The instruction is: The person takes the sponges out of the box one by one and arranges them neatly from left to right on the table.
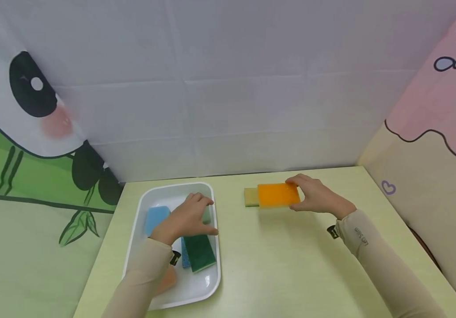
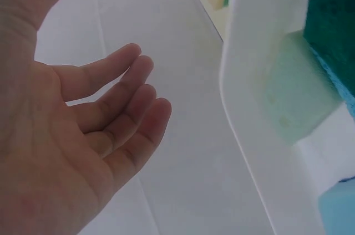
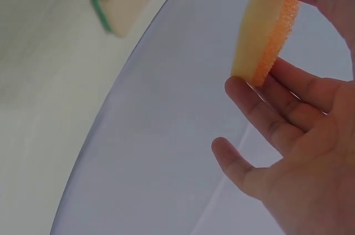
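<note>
My right hand (image 1: 315, 194) pinches an orange sponge (image 1: 278, 195) by its right end, thumb on one edge and fingers on the opposite one. Its pale yellow layer (image 3: 258, 30) shows in the right wrist view. The orange sponge is raised above the table and partly covers a pale yellow sponge (image 1: 251, 197), whose green layer (image 3: 101, 14) shows from the right wrist. My left hand (image 1: 186, 217) hovers over the white tray (image 1: 217, 282), fingers loosely bent and thumb apart, holding nothing (image 2: 94, 118). Beneath and around it lie a dark green sponge (image 1: 199, 252) and a pale green sponge (image 2: 302, 91).
Also inside the tray are a light blue sponge (image 1: 156, 217), a blue piece (image 1: 185, 255) under the dark green sponge, and a peach sponge (image 1: 167, 281) partly behind my left sleeve. A fabric backdrop (image 1: 244, 106) rises behind the light yellow table (image 1: 267, 274).
</note>
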A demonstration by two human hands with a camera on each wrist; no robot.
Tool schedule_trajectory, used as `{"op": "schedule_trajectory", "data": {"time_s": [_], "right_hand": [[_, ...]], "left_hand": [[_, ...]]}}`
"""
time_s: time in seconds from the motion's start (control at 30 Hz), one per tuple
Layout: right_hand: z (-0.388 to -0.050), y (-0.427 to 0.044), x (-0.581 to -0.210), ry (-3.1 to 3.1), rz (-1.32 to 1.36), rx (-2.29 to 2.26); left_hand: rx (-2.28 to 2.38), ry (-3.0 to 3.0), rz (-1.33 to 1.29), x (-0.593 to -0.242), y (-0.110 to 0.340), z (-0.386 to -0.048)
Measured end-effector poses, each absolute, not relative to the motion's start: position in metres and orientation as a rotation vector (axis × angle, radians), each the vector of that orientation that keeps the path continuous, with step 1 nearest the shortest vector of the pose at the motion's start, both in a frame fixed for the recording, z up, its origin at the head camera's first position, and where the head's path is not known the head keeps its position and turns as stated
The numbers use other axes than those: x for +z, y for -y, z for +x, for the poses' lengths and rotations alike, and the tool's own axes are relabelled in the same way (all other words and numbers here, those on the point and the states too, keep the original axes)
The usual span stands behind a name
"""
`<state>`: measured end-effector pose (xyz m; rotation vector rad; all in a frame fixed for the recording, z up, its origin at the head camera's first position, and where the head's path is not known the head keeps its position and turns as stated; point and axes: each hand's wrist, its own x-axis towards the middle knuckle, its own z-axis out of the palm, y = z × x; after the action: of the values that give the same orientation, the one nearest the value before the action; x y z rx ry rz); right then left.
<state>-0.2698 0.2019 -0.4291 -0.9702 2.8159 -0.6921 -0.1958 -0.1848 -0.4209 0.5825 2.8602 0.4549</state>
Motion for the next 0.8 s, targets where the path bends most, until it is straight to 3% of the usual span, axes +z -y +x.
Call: {"op": "schedule_trajectory", "data": {"time_s": [0.8], "right_hand": [[-0.341,-0.249,-0.493,-2.777,-0.726,-0.792]], "left_hand": [[0.540,-2.860,0.382,-0.447,0.219,-0.164]]}}
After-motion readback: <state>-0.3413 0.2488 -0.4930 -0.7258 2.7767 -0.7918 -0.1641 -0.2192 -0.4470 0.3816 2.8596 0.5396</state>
